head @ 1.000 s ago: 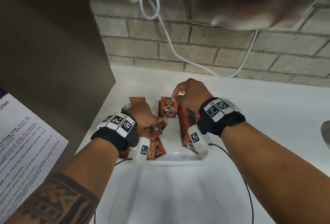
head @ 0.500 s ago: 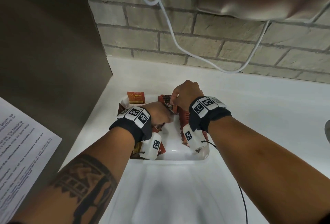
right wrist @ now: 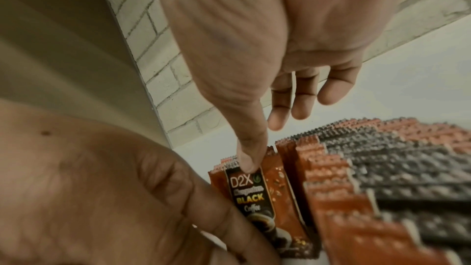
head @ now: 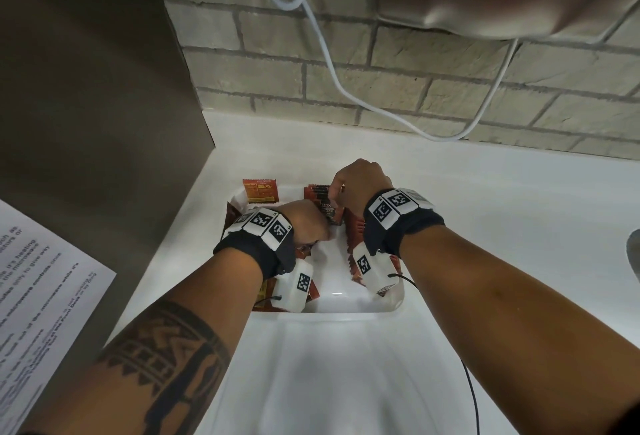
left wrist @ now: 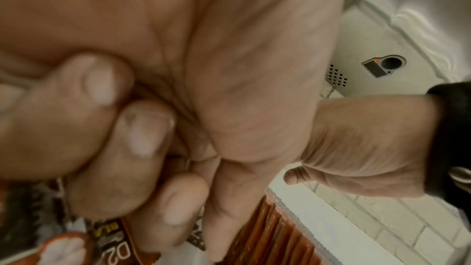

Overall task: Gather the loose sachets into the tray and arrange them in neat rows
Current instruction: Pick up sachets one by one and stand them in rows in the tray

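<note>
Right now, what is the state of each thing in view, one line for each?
left hand: fingers curled, gripping sachets in the tray.
right hand: thumb and fingers hold the top of the upright sachets.
D2X sachets: upright, held between both hands.
row of sachets: standing on edge, packed.
orange sachet: leaning at the tray's far edge.
tray: partly filled.

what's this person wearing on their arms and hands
Both forearms are bare, no sleeves or gloves. Each wrist has a black band topped with white blocks printed with black square codes, and a white camera pod underneath with a thin black cable. The left forearm has a dark geometric tattoo.
</note>
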{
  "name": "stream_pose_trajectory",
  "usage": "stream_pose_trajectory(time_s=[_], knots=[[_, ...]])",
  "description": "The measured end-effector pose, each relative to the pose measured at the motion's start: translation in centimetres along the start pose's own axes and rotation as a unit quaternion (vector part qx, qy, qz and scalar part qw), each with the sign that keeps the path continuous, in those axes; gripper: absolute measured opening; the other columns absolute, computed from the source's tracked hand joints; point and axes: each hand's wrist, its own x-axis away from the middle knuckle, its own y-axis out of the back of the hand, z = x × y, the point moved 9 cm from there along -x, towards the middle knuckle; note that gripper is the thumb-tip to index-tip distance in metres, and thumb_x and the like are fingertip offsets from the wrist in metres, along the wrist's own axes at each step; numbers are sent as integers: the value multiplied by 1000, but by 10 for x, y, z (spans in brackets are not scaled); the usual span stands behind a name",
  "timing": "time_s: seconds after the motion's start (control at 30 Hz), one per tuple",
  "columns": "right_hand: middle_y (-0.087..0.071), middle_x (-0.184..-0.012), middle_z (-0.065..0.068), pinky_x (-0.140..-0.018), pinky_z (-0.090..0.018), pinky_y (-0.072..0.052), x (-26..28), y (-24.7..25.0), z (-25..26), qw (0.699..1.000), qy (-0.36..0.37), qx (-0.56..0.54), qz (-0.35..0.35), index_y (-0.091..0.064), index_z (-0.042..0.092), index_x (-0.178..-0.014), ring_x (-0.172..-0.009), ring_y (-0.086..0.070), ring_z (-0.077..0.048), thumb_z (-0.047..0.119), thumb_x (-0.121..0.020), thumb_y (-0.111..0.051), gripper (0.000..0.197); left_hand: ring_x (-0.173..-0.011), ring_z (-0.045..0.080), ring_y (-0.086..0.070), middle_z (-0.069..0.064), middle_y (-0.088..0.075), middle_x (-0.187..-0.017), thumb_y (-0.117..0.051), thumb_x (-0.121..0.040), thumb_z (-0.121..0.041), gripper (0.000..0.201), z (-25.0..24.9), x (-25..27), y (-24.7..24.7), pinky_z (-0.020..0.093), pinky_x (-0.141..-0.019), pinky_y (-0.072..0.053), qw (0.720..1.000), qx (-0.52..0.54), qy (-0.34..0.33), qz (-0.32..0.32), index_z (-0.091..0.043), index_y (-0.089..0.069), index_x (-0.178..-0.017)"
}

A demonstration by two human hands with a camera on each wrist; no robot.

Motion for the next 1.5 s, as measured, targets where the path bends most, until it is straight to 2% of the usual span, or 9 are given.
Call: stream_pose_trajectory(time_s=[0.13,0.27,0.4,0.6,0.83,1.03,1.23,1.37,1.5], knots=[[-68,-106,-1,-91,-42,-55,2,1,0,1000,-1,-13,0,-75,19,-94,-104,-61,-24,20,-81,-65,16,-80,22,-69,15,-69,-122,-61,-98,-23,34,-7,-1,8,32,-66,-59,999,-35,-37,-18,-9,-62,-129],[-64,-97,10,-92,-40,-54,5,10,0,999,9,-43,-9,-73,30,-82,-103,-61,-19,17,-83,-69,14,-117,30,-62,14,-62,-132,-47,-104,-19,37,-3,5,-1,39,-98,-51,997,79,-15,7,-4,-55,-137],[-54,-80,19,-95,-38,-51,12,27,-2,995,26,-86,-35,-65,37,-67,-102,-60,-16,12,-83,-66,30,-67,17,-67,6,-67,-100,-63,-97,-24,36,13,6,9,29,-55,-57,977,200,43,-54,-8,-62,-129],[-64,-80,19,-65,-9,-38,48,60,-5,979,70,-180,-65,-75,26,-84,-85,-59,-4,14,-89,-62,18,-81,20,-71,6,-70,-102,-58,-98,-22,32,14,25,24,28,-66,-60,990,105,24,-89,-7,-67,-125],[-63,-78,19,-57,-13,-38,119,40,5,972,75,-223,11,-71,30,-89,-72,-59,1,28,-97,-60,14,-110,25,-63,10,-68,-120,-53,-99,-21,30,20,57,51,33,-93,-53,983,-53,31,-170,-8,-68,-122],[-70,-112,-9,-92,-34,-50,140,-33,44,956,58,-237,165,-70,7,-112,-103,-66,-25,37,-101,-54,35,-98,23,-62,6,-67,-105,-58,-93,-25,26,18,56,39,34,-84,-49,974,-187,21,-127,-14,-68,-115],[-65,-122,-11,-69,-23,-48,101,-68,59,953,3,-266,143,-59,12,-130,-93,-58,-18,20,-95,-58,37,-108,29,-60,12,-64,-120,-56,-97,-27,41,26,52,26,39,-90,-51,979,-181,36,-85,-9,-49,-133],[-59,-133,-8,-97,-39,-53,85,-85,49,932,-82,-330,124,-55,19,-138,-117,-60,-27,18,-86,-63,52,-107,31,-61,13,-64,-118,-59,-96,-30,49,28,53,28,41,-90,-52,981,-163,29,-103,-7,-42,-136],[-52,-138,-12,-90,-37,-50,58,-111,40,947,-138,-272,104,-47,7,-141,-119,-53,-36,33,-87,-53,60,-104,28,-64,13,-66,-119,-61,-94,-27,57,33,50,29,40,-92,-55,986,-139,22,-92,-7,-37,-143]])
